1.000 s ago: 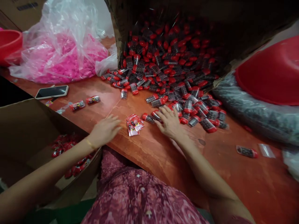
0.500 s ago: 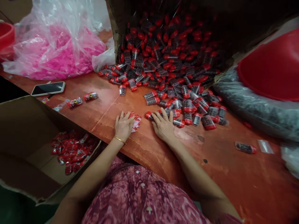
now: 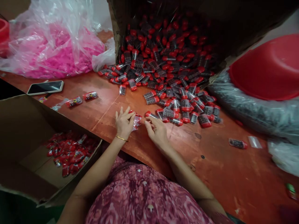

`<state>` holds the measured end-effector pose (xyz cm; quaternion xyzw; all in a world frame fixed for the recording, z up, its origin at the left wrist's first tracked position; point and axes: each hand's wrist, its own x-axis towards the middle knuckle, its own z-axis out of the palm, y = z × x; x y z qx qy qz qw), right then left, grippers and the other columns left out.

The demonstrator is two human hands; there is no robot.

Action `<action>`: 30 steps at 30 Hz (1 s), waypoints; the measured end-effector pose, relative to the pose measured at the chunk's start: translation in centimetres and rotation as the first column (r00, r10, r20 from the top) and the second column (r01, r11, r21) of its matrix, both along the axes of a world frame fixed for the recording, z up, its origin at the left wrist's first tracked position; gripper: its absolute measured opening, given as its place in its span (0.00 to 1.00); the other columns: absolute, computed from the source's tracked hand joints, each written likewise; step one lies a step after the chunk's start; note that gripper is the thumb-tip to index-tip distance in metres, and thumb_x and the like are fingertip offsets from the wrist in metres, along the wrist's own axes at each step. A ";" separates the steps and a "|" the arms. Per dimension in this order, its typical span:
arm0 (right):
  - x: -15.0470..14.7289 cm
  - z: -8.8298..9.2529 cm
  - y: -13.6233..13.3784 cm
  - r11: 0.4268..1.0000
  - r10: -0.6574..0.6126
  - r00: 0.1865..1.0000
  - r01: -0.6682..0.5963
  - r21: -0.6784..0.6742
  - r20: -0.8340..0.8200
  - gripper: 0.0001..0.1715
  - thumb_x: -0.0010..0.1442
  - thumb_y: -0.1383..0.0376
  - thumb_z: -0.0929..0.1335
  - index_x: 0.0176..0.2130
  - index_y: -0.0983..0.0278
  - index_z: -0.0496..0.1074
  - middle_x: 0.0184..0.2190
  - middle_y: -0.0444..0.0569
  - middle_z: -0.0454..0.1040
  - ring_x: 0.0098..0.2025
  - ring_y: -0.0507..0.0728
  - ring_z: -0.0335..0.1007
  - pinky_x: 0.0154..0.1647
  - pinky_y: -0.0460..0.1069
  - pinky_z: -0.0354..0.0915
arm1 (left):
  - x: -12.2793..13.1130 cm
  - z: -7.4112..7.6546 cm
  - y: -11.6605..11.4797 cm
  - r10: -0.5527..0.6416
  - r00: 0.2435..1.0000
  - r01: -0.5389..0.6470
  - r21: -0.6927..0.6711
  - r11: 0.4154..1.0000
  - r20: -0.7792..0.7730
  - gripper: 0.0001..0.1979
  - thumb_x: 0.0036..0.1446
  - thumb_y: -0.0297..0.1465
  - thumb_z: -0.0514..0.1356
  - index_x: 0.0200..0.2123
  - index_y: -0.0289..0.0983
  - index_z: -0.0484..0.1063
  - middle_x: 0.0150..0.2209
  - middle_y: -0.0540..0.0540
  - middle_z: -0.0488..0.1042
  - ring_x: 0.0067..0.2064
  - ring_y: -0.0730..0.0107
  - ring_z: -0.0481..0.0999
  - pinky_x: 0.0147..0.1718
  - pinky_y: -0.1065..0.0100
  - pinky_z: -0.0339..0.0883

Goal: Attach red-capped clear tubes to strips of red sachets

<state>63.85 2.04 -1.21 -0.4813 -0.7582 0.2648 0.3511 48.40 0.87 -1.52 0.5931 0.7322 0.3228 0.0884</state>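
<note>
On the table in front of me lies a small stack of red-and-white printed labels [image 3: 137, 121]. My left hand [image 3: 124, 123] is over the stack's left side, thumb and forefinger pinched at the top label, other fingers raised. Just right of the labels, my right hand [image 3: 157, 131] is closed, with thumb and fingertips together; whether anything is between them is too small to tell. Beyond it lie several clear containers with red caps [image 3: 172, 113] and dark contents, loose on the table.
A large pile of the same containers [image 3: 149, 63] spills from a tipped cardboard box [image 3: 113, 28]. At lower left, an open carton [image 3: 23, 124] holds red wrapped pieces. A phone [image 3: 45, 87], two wrapped containers [image 3: 90, 95], a bag of pink pieces [image 3: 60, 53] and a red basin [image 3: 266, 68] stand around.
My right hand has come off the containers and moved left toward the labels, its fingers closing. My left fingers have lifted and pinched at the stack.
</note>
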 end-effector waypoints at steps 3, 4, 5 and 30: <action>-1.7 -0.1 0.4 0.956 0.001 0.940 -0.101 -0.275 -0.341 0.18 0.58 0.53 0.63 0.37 0.64 0.72 0.31 0.47 0.75 0.30 0.54 0.67 0.34 0.49 0.64 | 0.7 1.2 -0.6 -0.034 0.998 0.032 0.050 0.998 0.051 0.13 0.59 0.35 0.53 0.40 0.40 0.77 0.54 0.43 0.70 0.62 0.53 0.59 0.59 0.43 0.45; -2.3 -0.1 0.5 0.932 -0.011 0.899 -0.148 -0.329 -0.437 0.18 0.56 0.52 0.64 0.34 0.64 0.71 0.28 0.46 0.73 0.29 0.53 0.66 0.32 0.48 0.63 | 0.9 1.5 -0.7 -0.046 0.997 0.042 0.059 0.997 0.068 0.13 0.59 0.35 0.53 0.40 0.40 0.77 0.54 0.43 0.70 0.62 0.54 0.58 0.59 0.43 0.45; -2.7 -0.1 0.6 0.915 -0.030 0.860 -0.182 -0.361 -0.509 0.18 0.55 0.51 0.64 0.31 0.64 0.70 0.26 0.44 0.71 0.27 0.51 0.64 0.30 0.47 0.62 | 1.1 1.7 -0.9 -0.052 0.995 0.046 0.068 0.997 0.088 0.13 0.59 0.35 0.53 0.40 0.40 0.76 0.54 0.43 0.70 0.62 0.54 0.58 0.60 0.44 0.45; -0.3 -2.0 2.3 0.900 -0.389 0.788 0.213 -0.381 -0.477 0.22 0.53 0.50 0.64 0.19 0.62 0.57 0.16 0.37 0.55 0.21 0.47 0.49 0.22 0.44 0.49 | 0.8 2.3 0.8 -0.230 0.973 0.208 -0.382 0.900 -0.013 0.12 0.54 0.38 0.55 0.33 0.37 0.73 0.25 0.44 0.75 0.28 0.63 0.74 0.26 0.67 0.60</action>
